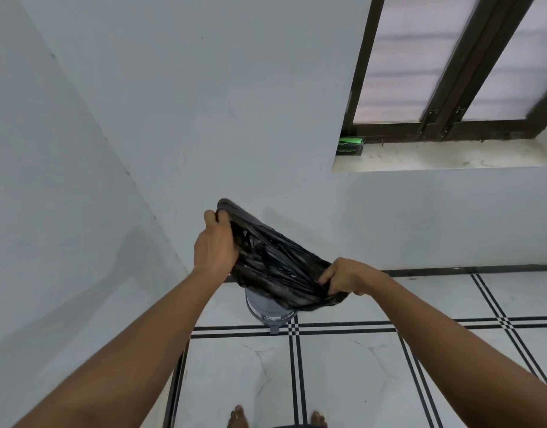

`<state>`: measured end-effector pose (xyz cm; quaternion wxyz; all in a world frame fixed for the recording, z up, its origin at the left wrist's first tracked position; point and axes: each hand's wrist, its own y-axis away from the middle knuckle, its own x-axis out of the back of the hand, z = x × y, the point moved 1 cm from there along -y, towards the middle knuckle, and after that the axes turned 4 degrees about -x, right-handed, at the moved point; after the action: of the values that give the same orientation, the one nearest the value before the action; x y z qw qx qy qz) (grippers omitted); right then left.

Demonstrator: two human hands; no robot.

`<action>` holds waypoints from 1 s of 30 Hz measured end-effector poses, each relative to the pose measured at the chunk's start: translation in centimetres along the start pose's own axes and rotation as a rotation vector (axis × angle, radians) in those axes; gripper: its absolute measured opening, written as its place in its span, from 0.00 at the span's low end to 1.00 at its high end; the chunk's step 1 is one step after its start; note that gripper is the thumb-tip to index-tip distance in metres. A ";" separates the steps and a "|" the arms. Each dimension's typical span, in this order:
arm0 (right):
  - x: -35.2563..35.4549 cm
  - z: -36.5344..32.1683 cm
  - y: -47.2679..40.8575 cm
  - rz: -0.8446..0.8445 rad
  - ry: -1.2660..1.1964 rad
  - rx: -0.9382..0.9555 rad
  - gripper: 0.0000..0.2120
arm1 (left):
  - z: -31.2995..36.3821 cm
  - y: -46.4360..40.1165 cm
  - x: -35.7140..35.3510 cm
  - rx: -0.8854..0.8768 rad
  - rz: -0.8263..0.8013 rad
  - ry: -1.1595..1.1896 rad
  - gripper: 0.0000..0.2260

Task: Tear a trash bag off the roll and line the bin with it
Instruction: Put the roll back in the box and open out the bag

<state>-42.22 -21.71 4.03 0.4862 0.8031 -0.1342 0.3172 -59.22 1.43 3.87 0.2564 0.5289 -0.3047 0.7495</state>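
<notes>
A black trash bag point(275, 267) is stretched between both hands above a grey pedal bin point(267, 310) that stands on the floor by the wall. My left hand point(215, 245) grips the bag's far upper edge. My right hand point(348, 278) pinches the near lower edge. The bag's crumpled middle hangs over the bin's top and hides its opening. The bin's foot pedal point(274, 329) pokes out at the front.
A green and black box point(350, 146) lies on the window sill point(445, 157) at the upper right. White walls meet in a corner to the left. My bare feet point(238, 418) stand on the white tiled floor point(343, 381) with black lines.
</notes>
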 end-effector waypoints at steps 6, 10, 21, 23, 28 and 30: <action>1.0 1.0 -1.1 0.146 -0.421 -0.111 0.11 | -0.8 0.7 -1.2 -0.172 -0.882 -0.342 0.25; 1.1 0.3 -1.4 0.500 -0.773 -0.005 0.15 | -0.2 0.9 -1.1 0.075 -0.905 -0.025 0.22; -5.7 0.7 -1.3 -0.140 0.629 -0.005 0.09 | -0.5 3.1 -3.0 0.119 -1.213 -0.047 0.06; -5.2 0.6 -1.6 0.029 0.388 0.014 0.08 | -0.6 2.8 -3.3 0.130 -1.003 -0.002 0.09; -2.8 0.1 -2.1 0.906 -0.188 0.234 0.25 | -1.5 1.3 -3.4 0.187 -0.162 0.179 0.18; -2.8 0.5 -2.3 0.956 -0.149 0.285 0.29 | -2.0 1.8 -3.5 0.079 -0.069 0.062 0.15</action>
<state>-42.96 -21.29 0.45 0.1612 0.7307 -0.4768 0.4612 -60.67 1.41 -0.26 0.2704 0.5255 -0.2484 0.7675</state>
